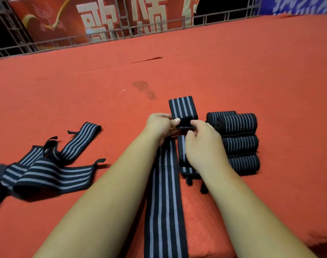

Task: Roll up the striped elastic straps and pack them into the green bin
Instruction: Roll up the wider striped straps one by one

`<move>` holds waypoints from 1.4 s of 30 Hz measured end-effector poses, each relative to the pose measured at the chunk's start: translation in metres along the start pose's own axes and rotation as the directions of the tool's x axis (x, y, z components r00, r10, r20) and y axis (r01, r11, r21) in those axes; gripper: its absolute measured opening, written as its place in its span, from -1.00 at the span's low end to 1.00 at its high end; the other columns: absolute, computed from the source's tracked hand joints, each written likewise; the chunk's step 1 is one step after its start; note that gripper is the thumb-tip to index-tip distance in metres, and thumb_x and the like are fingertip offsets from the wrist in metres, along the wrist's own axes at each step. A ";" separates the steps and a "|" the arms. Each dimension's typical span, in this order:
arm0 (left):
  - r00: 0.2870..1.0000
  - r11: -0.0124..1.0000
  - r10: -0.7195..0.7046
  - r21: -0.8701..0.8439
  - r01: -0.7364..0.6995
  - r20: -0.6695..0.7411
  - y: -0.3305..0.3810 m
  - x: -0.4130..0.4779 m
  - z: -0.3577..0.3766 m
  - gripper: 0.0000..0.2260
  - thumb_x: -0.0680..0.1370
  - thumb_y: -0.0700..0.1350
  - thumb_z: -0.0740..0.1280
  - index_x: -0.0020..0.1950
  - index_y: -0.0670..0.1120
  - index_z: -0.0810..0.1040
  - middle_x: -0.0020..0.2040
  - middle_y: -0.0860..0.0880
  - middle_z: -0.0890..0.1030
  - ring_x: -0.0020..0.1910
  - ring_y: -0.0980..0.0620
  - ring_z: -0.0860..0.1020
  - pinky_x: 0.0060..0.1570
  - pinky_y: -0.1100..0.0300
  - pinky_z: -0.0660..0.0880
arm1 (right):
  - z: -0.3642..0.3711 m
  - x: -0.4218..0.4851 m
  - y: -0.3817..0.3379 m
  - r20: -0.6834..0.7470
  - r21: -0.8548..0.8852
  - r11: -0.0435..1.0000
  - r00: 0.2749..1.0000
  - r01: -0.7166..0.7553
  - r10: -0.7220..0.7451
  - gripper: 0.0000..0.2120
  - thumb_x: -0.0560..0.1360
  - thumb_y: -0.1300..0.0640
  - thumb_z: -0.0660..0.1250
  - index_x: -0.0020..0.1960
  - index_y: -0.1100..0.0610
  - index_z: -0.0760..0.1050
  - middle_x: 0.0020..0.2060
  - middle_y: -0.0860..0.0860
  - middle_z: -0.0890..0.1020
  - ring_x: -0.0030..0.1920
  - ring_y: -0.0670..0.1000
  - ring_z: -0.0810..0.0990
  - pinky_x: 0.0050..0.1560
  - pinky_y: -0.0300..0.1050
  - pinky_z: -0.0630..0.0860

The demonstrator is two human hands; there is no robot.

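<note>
So the strap (164, 211) being worked on is lying dead centre, with its long axis running from the bottom edge of the frame straight up between the forearms. Its far end is sticking up just past the knuckles in the middle of the frame. Both hands are meeting at that end: the left hand (160, 125) is pinching the left side of the black end piece with the thumb on top, and the right hand (203, 144) is pinching the right side with curled fingers. Neither hand is nearer, they're sharing it evenly.

My guess is the roll is only just starting, so it'll be travelling down the strap toward the bottom of the frame, and that lane is looking open.

The tight side is on the right. A second strap (183, 155) is lying just beside the first one, partly under the right wrist, and the finished rolls (239, 144) are sitting stacked in a row just right of that hand. The left has more room, since the pile (47, 168) of loose ones is sitting well apart at the left edge, with bare red bench (103, 90) in between and above.

The bench edge is showing at lower right. The green bin isn't in view anywhere.
</note>
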State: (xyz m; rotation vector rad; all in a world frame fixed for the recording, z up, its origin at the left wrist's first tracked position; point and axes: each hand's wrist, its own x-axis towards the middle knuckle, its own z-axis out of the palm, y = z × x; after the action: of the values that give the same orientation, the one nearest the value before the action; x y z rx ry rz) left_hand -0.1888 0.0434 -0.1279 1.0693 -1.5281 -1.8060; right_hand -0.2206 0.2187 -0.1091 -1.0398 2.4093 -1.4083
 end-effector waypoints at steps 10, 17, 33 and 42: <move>0.999 0.981 0.006 0.195 0.003 -0.046 -0.011 0.001 0.003 -0.61 0.52 -0.30 0.60 0.31 -0.27 0.61 0.08 -0.29 0.73 -0.03 -0.20 0.78 -0.04 0.09 0.74 | 0.005 0.002 0.002 0.021 -0.003 0.999 0.998 -0.051 0.051 -0.62 0.71 0.22 0.18 0.50 0.15 0.48 0.44 0.06 0.49 0.40 0.06 0.49 0.19 -0.24 0.32; 0.976 0.910 0.159 0.406 -0.086 -0.151 -0.005 -0.007 -0.003 -0.73 0.57 -0.23 0.56 0.21 -0.20 0.61 -0.25 -0.13 0.73 -0.39 -0.01 0.70 -0.12 0.01 0.75 | 0.009 0.001 0.003 0.016 -0.015 0.999 0.999 -0.045 0.045 -0.60 0.70 0.21 0.19 0.52 0.15 0.47 0.46 0.06 0.48 0.43 0.08 0.49 0.32 -0.18 0.35; 0.941 0.639 0.267 0.769 -0.010 -0.210 -0.005 -0.154 -0.195 -0.77 0.51 -0.04 0.59 0.14 0.02 0.70 -0.01 0.05 0.74 0.04 0.00 0.71 0.11 0.11 0.62 | 0.062 -0.050 -0.051 0.141 0.028 0.986 0.976 0.162 -0.165 -0.71 0.63 0.16 0.24 0.19 -0.01 0.70 0.22 -0.01 0.69 0.28 0.05 0.60 0.25 -0.16 0.45; 0.881 0.399 0.411 0.915 0.060 -0.237 -0.052 -0.175 -0.222 -0.75 0.61 -0.07 0.43 0.25 -0.09 0.71 0.17 -0.12 0.64 0.25 -0.17 0.59 0.29 0.00 0.49 | 0.095 -0.070 -0.073 0.404 -0.038 0.988 0.906 0.153 -0.125 -0.75 0.64 0.09 0.26 0.11 -0.07 0.71 -0.08 -0.14 0.72 -0.22 -0.13 0.59 -0.10 -0.17 0.43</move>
State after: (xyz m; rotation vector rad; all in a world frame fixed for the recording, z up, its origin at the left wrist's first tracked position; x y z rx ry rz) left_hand 0.0957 0.0748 -0.1483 1.5365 -2.2395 -0.3357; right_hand -0.0892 0.1733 -0.1148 -1.3874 2.1295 -1.0249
